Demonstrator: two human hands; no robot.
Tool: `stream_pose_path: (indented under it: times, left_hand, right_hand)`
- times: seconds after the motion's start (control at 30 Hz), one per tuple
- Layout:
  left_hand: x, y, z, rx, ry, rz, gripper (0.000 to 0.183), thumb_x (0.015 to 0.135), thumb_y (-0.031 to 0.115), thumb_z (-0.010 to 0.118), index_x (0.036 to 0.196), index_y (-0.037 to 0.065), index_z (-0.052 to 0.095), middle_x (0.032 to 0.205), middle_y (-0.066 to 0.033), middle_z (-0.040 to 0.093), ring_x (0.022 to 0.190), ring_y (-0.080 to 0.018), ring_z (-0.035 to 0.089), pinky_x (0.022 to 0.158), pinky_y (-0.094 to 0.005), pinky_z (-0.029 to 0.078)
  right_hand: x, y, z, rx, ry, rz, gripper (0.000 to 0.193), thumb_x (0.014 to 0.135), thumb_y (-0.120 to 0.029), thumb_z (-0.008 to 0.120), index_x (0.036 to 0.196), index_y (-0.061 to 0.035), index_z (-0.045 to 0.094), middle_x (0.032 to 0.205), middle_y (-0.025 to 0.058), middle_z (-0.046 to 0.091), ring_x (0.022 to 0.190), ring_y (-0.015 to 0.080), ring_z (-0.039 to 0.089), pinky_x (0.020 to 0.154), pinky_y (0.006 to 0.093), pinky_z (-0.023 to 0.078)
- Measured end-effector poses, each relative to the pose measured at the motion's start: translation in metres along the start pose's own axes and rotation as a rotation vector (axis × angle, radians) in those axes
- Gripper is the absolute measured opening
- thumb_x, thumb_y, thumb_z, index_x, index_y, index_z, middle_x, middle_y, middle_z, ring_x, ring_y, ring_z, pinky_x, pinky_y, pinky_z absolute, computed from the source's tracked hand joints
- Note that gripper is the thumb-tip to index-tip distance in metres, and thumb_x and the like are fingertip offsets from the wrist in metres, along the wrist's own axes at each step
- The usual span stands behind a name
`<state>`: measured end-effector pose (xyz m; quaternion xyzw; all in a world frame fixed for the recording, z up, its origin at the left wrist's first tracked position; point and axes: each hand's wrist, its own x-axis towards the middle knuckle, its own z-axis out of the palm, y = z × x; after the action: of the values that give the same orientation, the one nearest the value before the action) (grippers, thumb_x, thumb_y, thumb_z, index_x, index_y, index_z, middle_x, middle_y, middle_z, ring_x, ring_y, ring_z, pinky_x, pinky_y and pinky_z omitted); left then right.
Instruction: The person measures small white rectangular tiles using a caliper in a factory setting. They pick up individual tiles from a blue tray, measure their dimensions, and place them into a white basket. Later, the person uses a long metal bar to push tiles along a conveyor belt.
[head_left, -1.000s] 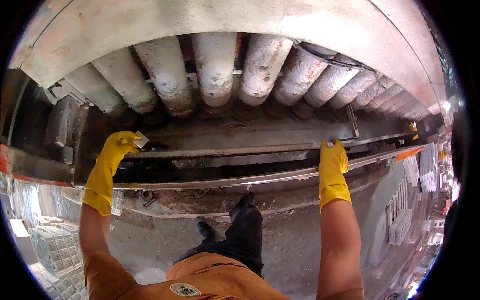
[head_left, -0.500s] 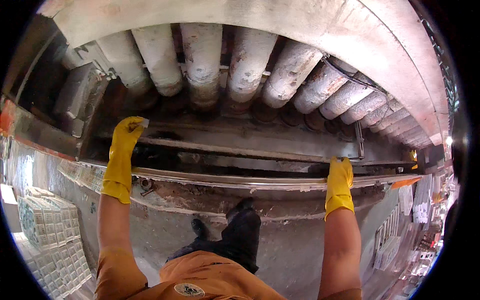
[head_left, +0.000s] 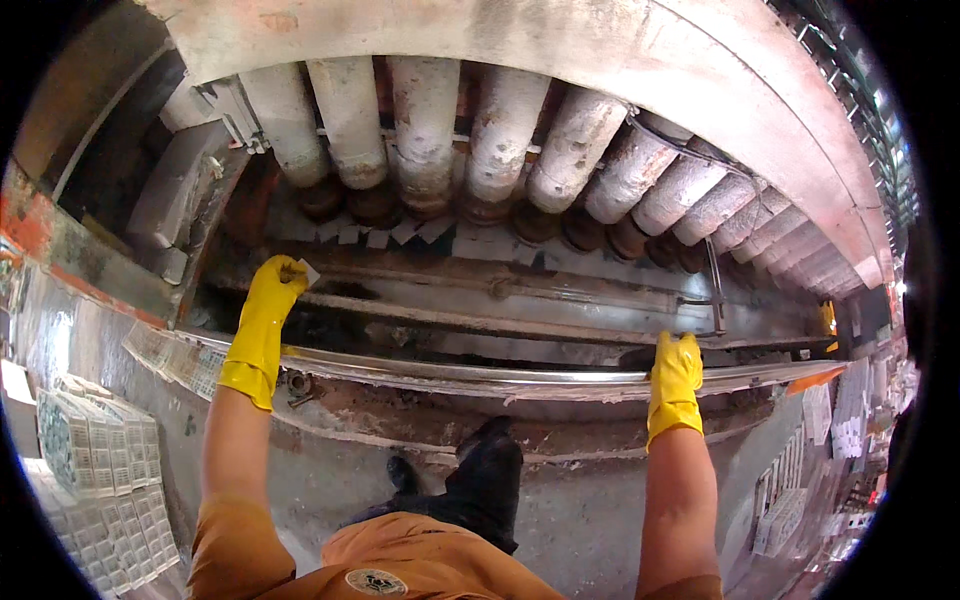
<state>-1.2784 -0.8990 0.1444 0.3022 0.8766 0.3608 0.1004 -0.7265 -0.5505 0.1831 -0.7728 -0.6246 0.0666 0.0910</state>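
Note:
My left hand (head_left: 268,318), in a yellow rubber glove, reaches over the left part of the long trough. Its fingers pinch a small pale square tile (head_left: 311,274), whose corner juts out past the fingertips. My right hand (head_left: 677,380), gloved the same way, lies across the shiny metal rail (head_left: 500,379) at the trough's right part. Its fingers curl inward, and whatever they may hold is hidden. Beyond the left hand, several pale tiles (head_left: 405,233) lie in a row at the foot of the columns.
A bank of thick, stained cylinders (head_left: 425,130) stands behind the trough under a wide pale curved cover (head_left: 450,25). A thin metal bracket (head_left: 716,290) rises near my right hand. Stacked pale crates (head_left: 100,440) stand on the floor at left, with more crates (head_left: 780,520) at right.
The view has shifted, so the machine sits lower and the row of tiles shows beneath the cylinders. My left hand still pinches the tile; my right hand stays near the rail.

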Motion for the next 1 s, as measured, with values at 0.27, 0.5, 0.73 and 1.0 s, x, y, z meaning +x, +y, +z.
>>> stream_pose_path:
  times: [0.27, 0.5, 0.73, 1.0]
  left_hand:
    - [-0.012, -0.004, 0.002, -0.065, -0.181, -0.213, 0.051, 0.081, -0.004, 0.072, 0.131, 0.004, 0.066, 0.106, -0.0124, 0.075, 0.095, -0.0222, 0.071, 0.088, -0.0328, 0.054]
    - [-0.025, -0.026, 0.005, -0.099, -0.166, -0.165, 0.046, 0.081, -0.006, 0.07, 0.126, 0.004, 0.069, 0.104, -0.0138, 0.075, 0.096, -0.0214, 0.071, 0.088, -0.0319, 0.054]
    - [-0.028, -0.064, 0.024, -0.309, -0.388, -0.206, 0.037, 0.08, -0.013, 0.066, 0.114, 0.0, 0.072, 0.104, -0.0147, 0.075, 0.089, -0.0242, 0.073, 0.076, -0.0353, 0.06]
    - [0.017, -0.003, 0.113, -0.284, -0.464, -0.265, 0.03, 0.085, -0.005, 0.061, 0.113, -0.001, 0.073, 0.093, -0.0164, 0.074, 0.072, -0.0248, 0.07, 0.058, -0.0343, 0.057]
  right_hand:
    - [-0.006, 0.029, 0.011, -0.004, 0.017, -0.007, 0.06, 0.096, -0.048, 0.059, 0.135, -0.0036, 0.061, 0.117, 0.0194, 0.073, 0.1, 0.0367, 0.073, 0.095, 0.0494, 0.051]
    - [-0.023, 0.032, 0.005, -0.042, 0.005, -0.018, 0.06, 0.096, -0.05, 0.06, 0.137, -0.0046, 0.06, 0.113, 0.0185, 0.074, 0.094, 0.0345, 0.075, 0.092, 0.0465, 0.052]
    - [-0.038, 0.047, 0.009, -0.019, 0.058, -0.039, 0.06, 0.093, -0.052, 0.061, 0.132, -0.0068, 0.065, 0.122, 0.0188, 0.072, 0.112, 0.0382, 0.068, 0.093, 0.0522, 0.05]
    - [-0.058, 0.072, 0.012, -0.024, 0.095, -0.001, 0.059, 0.091, -0.051, 0.066, 0.132, -0.0085, 0.067, 0.121, 0.0164, 0.073, 0.109, 0.0359, 0.07, 0.093, 0.0498, 0.051]
